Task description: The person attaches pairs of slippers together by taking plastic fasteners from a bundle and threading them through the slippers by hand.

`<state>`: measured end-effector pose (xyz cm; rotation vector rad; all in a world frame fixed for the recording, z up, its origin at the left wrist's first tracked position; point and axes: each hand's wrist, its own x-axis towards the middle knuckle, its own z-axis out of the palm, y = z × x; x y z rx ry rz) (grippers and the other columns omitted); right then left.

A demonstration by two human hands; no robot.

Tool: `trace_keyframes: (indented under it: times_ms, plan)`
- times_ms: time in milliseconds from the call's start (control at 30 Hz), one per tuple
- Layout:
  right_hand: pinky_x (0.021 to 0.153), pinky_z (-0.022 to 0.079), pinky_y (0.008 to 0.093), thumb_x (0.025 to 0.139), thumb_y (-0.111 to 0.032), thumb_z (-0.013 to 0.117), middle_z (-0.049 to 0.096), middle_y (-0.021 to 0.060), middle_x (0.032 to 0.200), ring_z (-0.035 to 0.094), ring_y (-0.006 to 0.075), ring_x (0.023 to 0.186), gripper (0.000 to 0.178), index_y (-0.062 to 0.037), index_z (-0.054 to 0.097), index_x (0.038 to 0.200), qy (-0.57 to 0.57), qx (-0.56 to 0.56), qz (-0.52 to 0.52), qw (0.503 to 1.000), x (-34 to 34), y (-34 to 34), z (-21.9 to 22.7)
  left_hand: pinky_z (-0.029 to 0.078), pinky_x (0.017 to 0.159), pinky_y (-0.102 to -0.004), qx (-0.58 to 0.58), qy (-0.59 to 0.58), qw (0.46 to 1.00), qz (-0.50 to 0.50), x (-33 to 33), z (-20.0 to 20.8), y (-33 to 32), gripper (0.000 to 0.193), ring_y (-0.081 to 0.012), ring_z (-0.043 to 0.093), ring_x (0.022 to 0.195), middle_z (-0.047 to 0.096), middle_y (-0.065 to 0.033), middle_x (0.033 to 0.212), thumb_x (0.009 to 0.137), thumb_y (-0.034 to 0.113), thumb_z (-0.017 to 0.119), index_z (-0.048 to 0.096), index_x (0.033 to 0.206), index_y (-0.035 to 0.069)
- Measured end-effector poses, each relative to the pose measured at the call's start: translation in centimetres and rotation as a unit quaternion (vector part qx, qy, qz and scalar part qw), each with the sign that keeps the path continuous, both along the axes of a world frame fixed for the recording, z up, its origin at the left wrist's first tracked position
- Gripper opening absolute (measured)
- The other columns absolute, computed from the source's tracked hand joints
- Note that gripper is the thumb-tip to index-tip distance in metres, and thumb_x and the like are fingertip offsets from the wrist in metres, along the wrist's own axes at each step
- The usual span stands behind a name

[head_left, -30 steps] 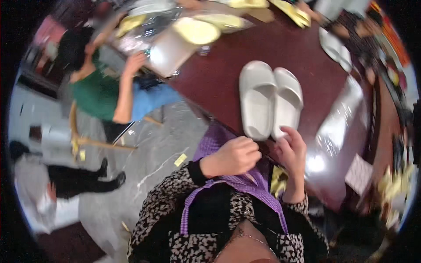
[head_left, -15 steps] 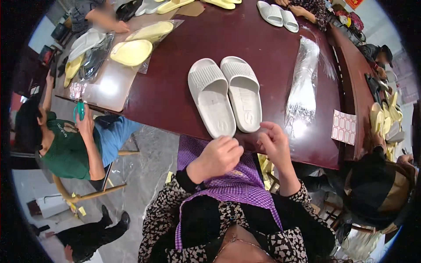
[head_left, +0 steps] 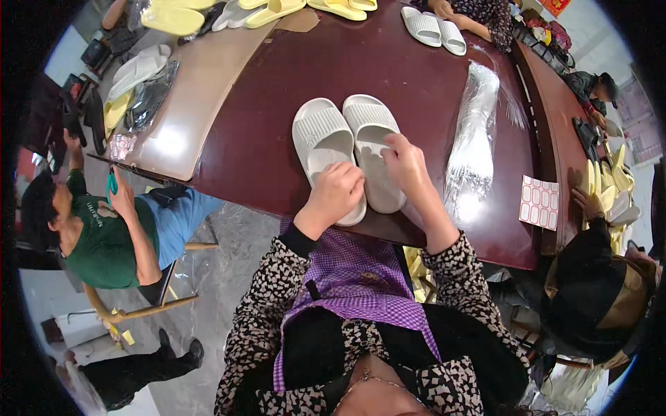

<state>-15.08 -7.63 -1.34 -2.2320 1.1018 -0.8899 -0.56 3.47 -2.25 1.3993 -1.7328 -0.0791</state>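
Observation:
A pair of light grey slides lies on the dark red table in front of me, toes pointing away: the left slide [head_left: 321, 127] and the right slide [head_left: 369, 114]. My left hand [head_left: 337, 194] is over the left slide's footbed, its fingers curled together. Over the right slide's footbed is my right hand [head_left: 411, 168], thumb and forefinger drawn together close behind the strap. Whatever either hand pinches is too small or hidden to make out. Farther right lies a bundle of thin clear strips [head_left: 474, 128] in plastic, and nearer the edge a sheet of red-bordered labels [head_left: 539, 202].
Another pair of pale slides [head_left: 436, 31] lies at the far right near a co-worker's hands. Yellow slides [head_left: 275, 10] line the far edge; more yellow slides [head_left: 610, 187] are piled right. At left, a seated person in green holds green-handled scissors [head_left: 112, 184].
Both my hands have moved forward from the heels onto the footbeds, the right one farther. At far left, bagged yellow slides have been lifted off the table's near part toward the back.

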Motion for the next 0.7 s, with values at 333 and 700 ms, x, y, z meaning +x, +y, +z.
trace_keyframes:
  times_ms: [333,700]
  plan:
    - [0.065,0.049,0.036,0.082,-0.013,0.057,0.063,0.0214,0.076,0.064,0.0314,0.07,0.022,0.0032,0.061,0.097,-0.009,0.024,0.022,0.999,-0.6,-2.3,1.9,0.046,0.069,-0.0388,0.0,-0.041,0.996,0.084,0.1,-1.1,-2.6,0.004,-0.0293,0.057,0.075,0.058,-0.0106,0.075,0.076,0.008,0.058,0.057,0.075,0.004]
    - [0.076,0.048,0.0399,0.078,-0.024,0.061,0.064,0.0233,0.081,0.063,0.0349,0.081,0.028,0.0028,0.067,0.082,0.117,0.08,-0.027,0.99,3.4,-13.9,0.1,0.047,0.073,-0.0367,0.01,-0.117,0.987,0.11,1.0,-1.1,-2.8,0.007,-0.0267,0.058,0.081,0.058,-0.0109,0.083,0.078,0.007,0.056,0.059,0.083,0.002]
